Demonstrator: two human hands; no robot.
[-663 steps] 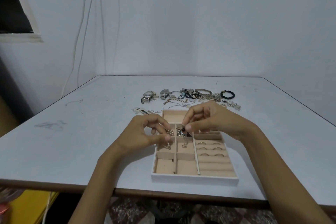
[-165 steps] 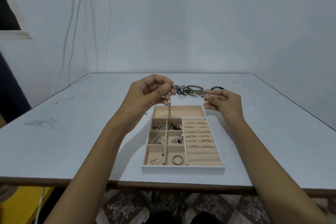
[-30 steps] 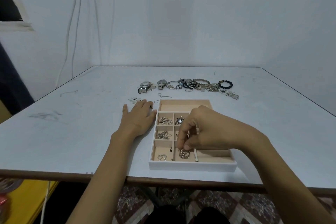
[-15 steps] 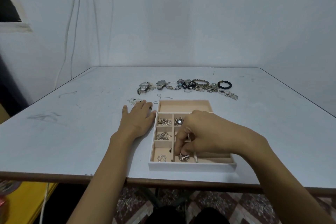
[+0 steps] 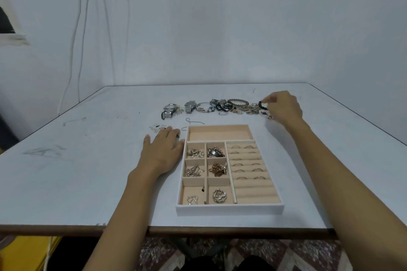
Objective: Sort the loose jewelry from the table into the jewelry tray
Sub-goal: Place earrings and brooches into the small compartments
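The white jewelry tray (image 5: 229,208) with beige compartments sits near the table's front edge. Its small left cells hold chains and a coiled bracelet (image 5: 219,196); rings sit in the ring rolls (image 5: 246,161); the long top cell (image 5: 220,132) holds nothing. A row of loose jewelry (image 5: 222,106) lies beyond the tray, with two watches (image 5: 178,108) at its left end. My right hand (image 5: 283,106) reaches to the row's right end, fingertips pinched on a black beaded bracelet (image 5: 262,105). My left hand (image 5: 163,149) rests flat on the table against the tray's left side.
A small silver brooch (image 5: 157,128) and a thin wire hook (image 5: 193,121) lie just beyond my left fingers. The table (image 5: 77,160) is pale grey, with walls close behind and cables (image 5: 77,28) hanging down at the far left.
My right hand left the coiled bracelet in the tray's front cell and reached far right to the black beaded bracelet. My left hand stayed flat beside the tray.
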